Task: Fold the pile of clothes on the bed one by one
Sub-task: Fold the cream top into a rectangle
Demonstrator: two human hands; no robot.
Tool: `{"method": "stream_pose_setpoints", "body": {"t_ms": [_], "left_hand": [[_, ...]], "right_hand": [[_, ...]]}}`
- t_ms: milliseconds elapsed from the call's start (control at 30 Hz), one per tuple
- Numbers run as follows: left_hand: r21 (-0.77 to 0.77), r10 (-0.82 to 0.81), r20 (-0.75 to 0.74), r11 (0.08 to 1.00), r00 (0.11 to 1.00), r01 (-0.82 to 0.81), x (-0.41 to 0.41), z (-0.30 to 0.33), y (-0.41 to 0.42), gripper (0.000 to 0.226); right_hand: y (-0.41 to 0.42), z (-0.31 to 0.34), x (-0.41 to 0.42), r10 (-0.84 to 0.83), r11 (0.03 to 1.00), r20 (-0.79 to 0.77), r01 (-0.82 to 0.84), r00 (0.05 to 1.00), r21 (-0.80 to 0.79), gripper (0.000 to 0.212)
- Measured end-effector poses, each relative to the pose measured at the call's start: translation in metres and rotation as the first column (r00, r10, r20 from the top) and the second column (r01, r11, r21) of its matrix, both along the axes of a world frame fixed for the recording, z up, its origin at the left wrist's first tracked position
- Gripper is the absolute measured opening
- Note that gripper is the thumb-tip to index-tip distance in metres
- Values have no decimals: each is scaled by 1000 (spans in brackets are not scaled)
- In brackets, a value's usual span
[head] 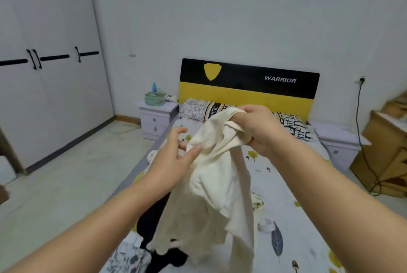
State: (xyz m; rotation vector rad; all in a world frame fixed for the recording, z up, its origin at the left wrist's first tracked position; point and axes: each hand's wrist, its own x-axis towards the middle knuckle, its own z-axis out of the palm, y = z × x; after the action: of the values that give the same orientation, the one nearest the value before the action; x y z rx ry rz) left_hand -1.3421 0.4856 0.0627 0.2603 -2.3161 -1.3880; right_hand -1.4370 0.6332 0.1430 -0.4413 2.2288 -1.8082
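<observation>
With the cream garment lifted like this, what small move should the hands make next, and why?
Probably the left hand should pinch the near edge of the cream garment. The right hand already grips it bunched at the top, so it hangs crumpled above the bed, while the left hand's fingers only touch its side. A second grip would let both hands spread it.

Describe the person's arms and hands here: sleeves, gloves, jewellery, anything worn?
Both forearms are bare all the way to the bottom edge of the head view; no sleeve shows. The left hand and right hand are ungloved. No watch, bracelet or ring can be seen on either wrist or on the visible fingers. No markings, tape or cables on the arms.
</observation>
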Motion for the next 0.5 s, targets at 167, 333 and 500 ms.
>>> {"method": "stream_pose_setpoints", "body": {"t_ms": [167,333,500], "left_hand": [[-146,-190,78,969,979,199,13,18,33,36],[-24,-200,69,979,977,202,7,25,41,35],[424,-456,60,817,888,391,11,39,52,30]], "right_hand": [[-6,5,25,17,1000,-8,-17,1000,-17,22],[8,1,34,-18,1000,9,18,1000,-13,15],[36,0,38,16,1000,93,-18,996,20,11]]}}
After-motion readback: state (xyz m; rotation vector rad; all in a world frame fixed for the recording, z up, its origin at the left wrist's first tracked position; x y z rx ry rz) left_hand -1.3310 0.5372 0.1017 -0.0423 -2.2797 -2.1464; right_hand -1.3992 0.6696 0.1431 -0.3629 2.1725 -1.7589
